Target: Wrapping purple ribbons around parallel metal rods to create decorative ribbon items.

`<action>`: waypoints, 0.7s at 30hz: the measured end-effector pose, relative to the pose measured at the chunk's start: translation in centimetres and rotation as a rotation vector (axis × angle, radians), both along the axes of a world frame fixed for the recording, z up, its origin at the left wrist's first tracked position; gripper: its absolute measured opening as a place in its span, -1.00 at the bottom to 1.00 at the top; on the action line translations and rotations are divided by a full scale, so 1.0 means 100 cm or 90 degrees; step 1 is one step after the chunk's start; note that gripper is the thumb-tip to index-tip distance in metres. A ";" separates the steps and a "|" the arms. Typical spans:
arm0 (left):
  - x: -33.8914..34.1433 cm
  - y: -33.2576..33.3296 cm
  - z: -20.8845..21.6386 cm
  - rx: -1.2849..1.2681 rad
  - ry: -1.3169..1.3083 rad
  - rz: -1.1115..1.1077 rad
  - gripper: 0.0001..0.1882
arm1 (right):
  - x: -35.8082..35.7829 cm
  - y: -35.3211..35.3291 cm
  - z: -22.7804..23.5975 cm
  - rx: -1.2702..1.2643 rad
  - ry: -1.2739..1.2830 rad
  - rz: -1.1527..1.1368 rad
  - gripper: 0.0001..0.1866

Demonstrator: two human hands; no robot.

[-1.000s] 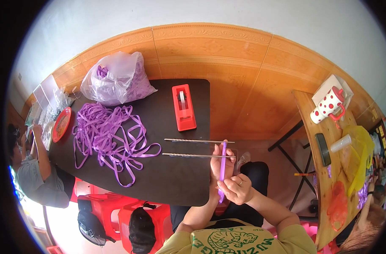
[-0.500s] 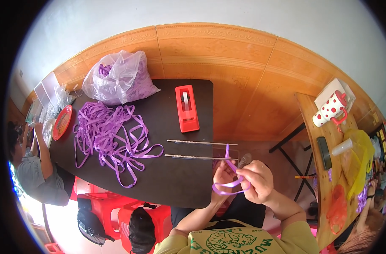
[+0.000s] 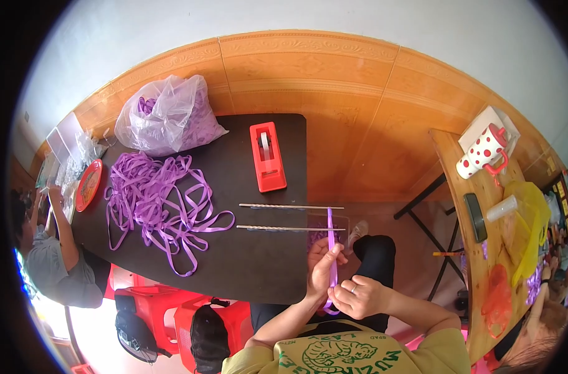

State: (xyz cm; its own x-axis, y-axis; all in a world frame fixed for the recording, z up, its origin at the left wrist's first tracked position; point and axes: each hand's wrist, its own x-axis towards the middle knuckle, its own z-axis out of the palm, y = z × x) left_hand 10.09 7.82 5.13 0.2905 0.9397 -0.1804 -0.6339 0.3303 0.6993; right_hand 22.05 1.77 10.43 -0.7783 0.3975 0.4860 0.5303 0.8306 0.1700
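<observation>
A purple ribbon [image 3: 331, 219] runs from two slim metal rods toward me and down between my hands. The far rod [image 3: 284, 206] and the near rod [image 3: 278, 227] lie side by side on the dark table, twisted at their left ends, with their right ends jutting past its edge. My left hand [image 3: 320, 268] pinches the ribbon just this side of the near rod. Lower down, my right hand [image 3: 360, 296], closed with a ring on one finger, grips the ribbon's nearer part. A loose heap of purple ribbon [image 3: 150, 199] lies left of the rods.
On the black table [image 3: 253, 268] stand a red tape dispenser [image 3: 276, 177], a clear bag of purple ribbon [image 3: 172, 124] and a red plate [image 3: 89, 186]. Red stools [image 3: 184, 311] sit in front. At right, a wooden table [image 3: 449, 156] bears a dotted tumbler [image 3: 483, 153]. A person [image 3: 60, 255] works at left.
The ribbon's open loop has been drawn into a straighter strand toward me. My right hand moved down and left, closing around it. My left hand shifted slightly and now pinches near the rod.
</observation>
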 end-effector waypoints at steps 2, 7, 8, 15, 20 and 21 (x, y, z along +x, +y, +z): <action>-0.002 -0.005 -0.001 -0.025 -0.014 0.012 -0.83 | 0.001 -0.002 -0.009 -0.003 0.001 -0.002 -0.81; -0.009 -0.016 -0.014 -0.023 0.030 -0.044 -0.78 | 0.004 0.001 0.000 -0.002 0.053 0.014 -0.77; -0.010 -0.018 -0.014 -0.039 0.026 -0.047 -0.76 | 0.010 0.005 0.004 0.004 0.092 0.006 -0.75; -0.011 -0.033 -0.009 -0.061 -0.013 -0.044 -0.76 | 0.025 0.061 -0.015 0.093 0.186 -0.162 -0.58; -0.013 -0.040 -0.004 -0.103 -0.067 -0.066 -0.75 | 0.013 0.071 -0.030 0.091 0.158 -0.089 -0.67; -0.014 -0.041 -0.004 -0.121 -0.090 -0.072 -0.75 | 0.012 0.070 -0.031 0.115 0.159 -0.084 -0.70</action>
